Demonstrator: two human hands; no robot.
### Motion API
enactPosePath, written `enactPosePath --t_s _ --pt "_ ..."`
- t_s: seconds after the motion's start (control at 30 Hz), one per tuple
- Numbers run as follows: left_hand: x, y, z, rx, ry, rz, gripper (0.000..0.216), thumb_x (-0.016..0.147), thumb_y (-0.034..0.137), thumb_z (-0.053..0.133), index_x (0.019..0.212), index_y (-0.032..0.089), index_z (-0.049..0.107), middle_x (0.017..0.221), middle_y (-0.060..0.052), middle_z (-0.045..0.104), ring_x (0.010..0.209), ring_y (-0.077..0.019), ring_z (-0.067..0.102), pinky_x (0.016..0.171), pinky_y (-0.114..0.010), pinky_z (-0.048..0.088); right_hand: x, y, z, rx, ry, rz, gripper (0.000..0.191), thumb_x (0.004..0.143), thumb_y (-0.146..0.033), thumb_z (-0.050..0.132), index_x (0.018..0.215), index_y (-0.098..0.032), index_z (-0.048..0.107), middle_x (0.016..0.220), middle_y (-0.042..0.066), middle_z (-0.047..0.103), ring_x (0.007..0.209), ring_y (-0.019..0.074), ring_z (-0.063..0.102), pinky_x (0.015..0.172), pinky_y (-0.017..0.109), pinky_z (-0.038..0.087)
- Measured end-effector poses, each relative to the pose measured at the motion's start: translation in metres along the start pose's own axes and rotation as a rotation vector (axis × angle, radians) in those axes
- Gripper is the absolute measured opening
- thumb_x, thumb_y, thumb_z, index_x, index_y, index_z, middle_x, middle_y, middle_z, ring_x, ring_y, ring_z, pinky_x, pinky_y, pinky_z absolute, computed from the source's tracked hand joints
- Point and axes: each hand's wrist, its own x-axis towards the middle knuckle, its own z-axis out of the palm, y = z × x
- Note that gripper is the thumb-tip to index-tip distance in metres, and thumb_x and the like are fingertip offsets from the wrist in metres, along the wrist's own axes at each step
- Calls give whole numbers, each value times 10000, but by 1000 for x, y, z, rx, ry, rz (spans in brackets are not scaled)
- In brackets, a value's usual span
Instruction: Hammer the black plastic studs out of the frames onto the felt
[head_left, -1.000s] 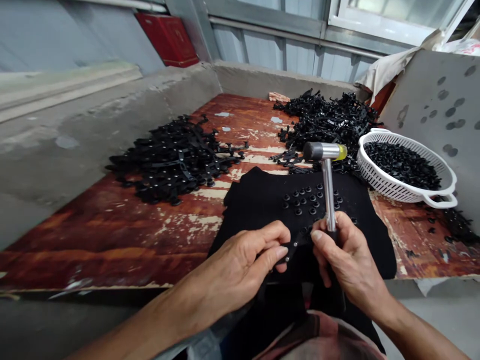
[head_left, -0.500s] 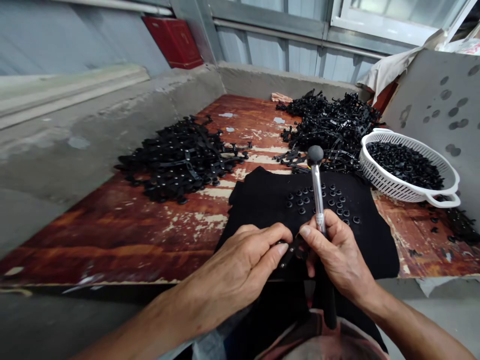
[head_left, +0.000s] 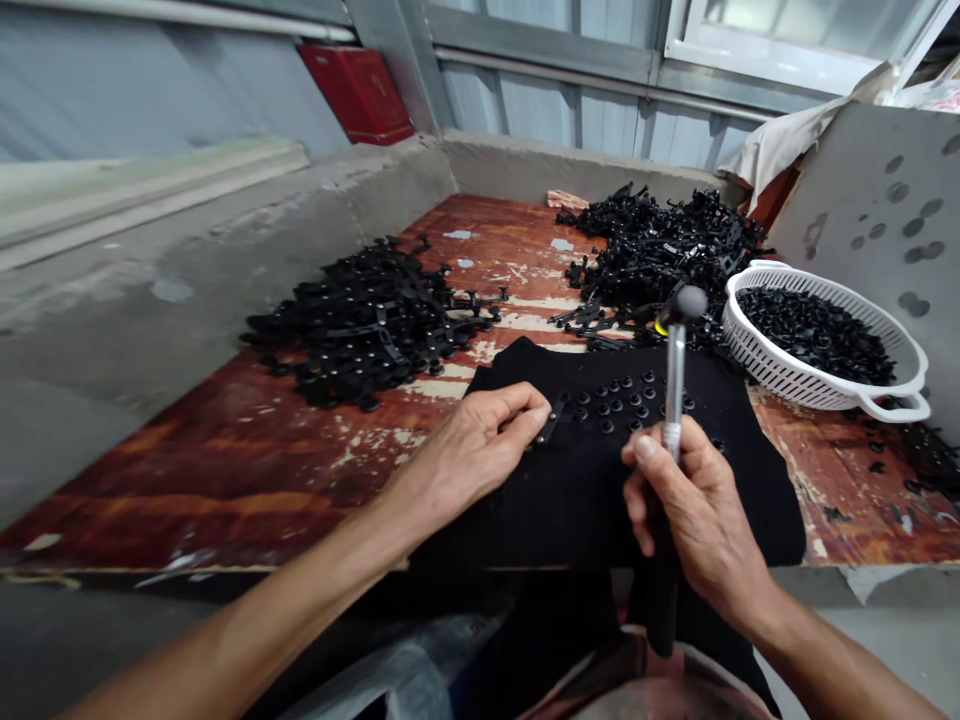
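My right hand (head_left: 690, 490) is wrapped round a mallet (head_left: 676, 370) with a metal shaft, a black grip and a round dark head, held upright over the black cloth (head_left: 585, 500). My left hand (head_left: 487, 430) pinches a small black plastic part (head_left: 550, 428) at the left side of the cloth, close to the rows of small round black pieces (head_left: 606, 409). Part of those rows is hidden behind the mallet and my right hand.
Black plastic parts form a pile (head_left: 367, 325) at the left and a larger pile (head_left: 660, 240) at the back. A white basket (head_left: 817, 385) of small black pieces stands at the right, beside a grey board (head_left: 885, 180). Concrete ledges border the worn red-brown table (head_left: 247, 490).
My left hand has moved away from my right hand, forward and left, with the black part. My right hand and the mallet have shifted slightly right.
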Motion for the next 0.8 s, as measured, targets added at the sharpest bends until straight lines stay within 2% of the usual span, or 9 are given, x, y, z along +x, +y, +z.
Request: enactPosePath --t_s 0.17,0.27,0.37,0.53,0.67,0.8 --pt "13 -6 2 23 7 -64 238 770 379 425 653 197 525 544 47 398 502 -113 348 495 -246 249 -28 14 -19 10 -13 112 340 947 -530 542 807 -228 471 536 -100 527 321 41 423 333 138 351" --pt "18 -5 5 59 28 -78 216 771 340 420 634 198 508 550 41 417 511 -119 369 508 -255 250 -42 22 -26 46 34 167 381 914 -566 581 799 -221 468 558 -111 506 322 5 322 332 114 307" --pt "23 -5 7 92 45 -57 200 772 315 420 619 204 487 555 36 437 524 -129 400 527 -259 271 -53 24 -29 60 90 220 375 899 -581 596 857 -220 506 567 -110 485 359 9 295 354 117 311" --pt "28 -5 8 138 34 -78 186 782 285 412 629 213 488 540 38 419 509 -135 383 524 -262 258 -60 23 -30 94 128 319 430 870 -633 597 976 -216 580 559 -95 481 380 25 290 358 135 253" --pt "28 -4 9 164 33 -52 194 792 279 409 626 215 486 535 39 409 511 -139 383 532 -264 259 -62 26 -30 123 144 326 409 885 -619 588 980 -221 593 576 -77 507 393 35 311 364 149 260" --pt "27 -3 8 171 61 -31 206 787 281 402 602 218 467 544 31 425 532 -145 405 551 -271 277 -62 27 -29 145 160 356 456 832 -644 640 973 -211 609 559 -76 507 389 31 315 360 144 251"
